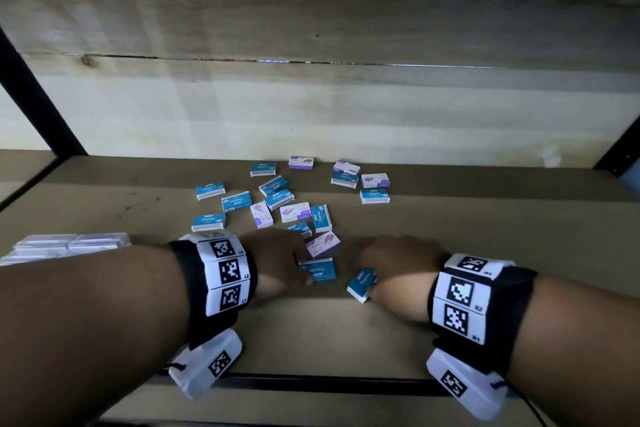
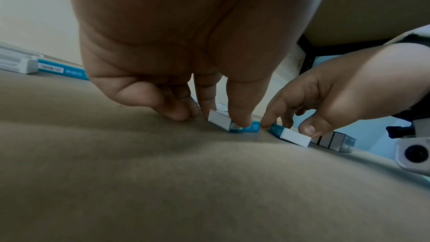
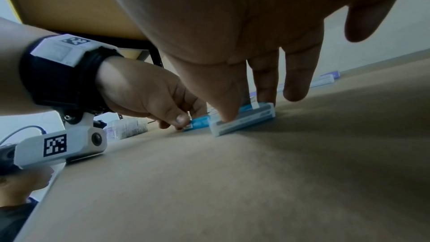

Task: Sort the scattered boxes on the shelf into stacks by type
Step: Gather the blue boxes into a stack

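Several small blue staple boxes [image 1: 236, 202] and purple-and-white boxes [image 1: 295, 212] lie scattered on the brown shelf [image 1: 450, 225]. My left hand [image 1: 300, 269] pinches a flat-lying blue box [image 1: 320, 270] between thumb and fingers; the left wrist view shows this box [image 2: 220, 120] resting on the shelf. A purple box [image 1: 323, 243] lies just beyond it. My right hand [image 1: 367, 274] grips another blue box [image 1: 361, 283], angled, thumb on its near side and fingers on the far side. The right wrist view shows that box [image 3: 244, 122] under the thumb [image 3: 224, 111].
A block of white boxes [image 1: 69, 244] sits at the shelf's left. Black posts [image 1: 34, 97] stand at the back corners before a pale wooden back wall [image 1: 311, 114]. The shelf's dark front edge [image 1: 311, 382] runs below my wrists. Bare shelf lies right of the pile.
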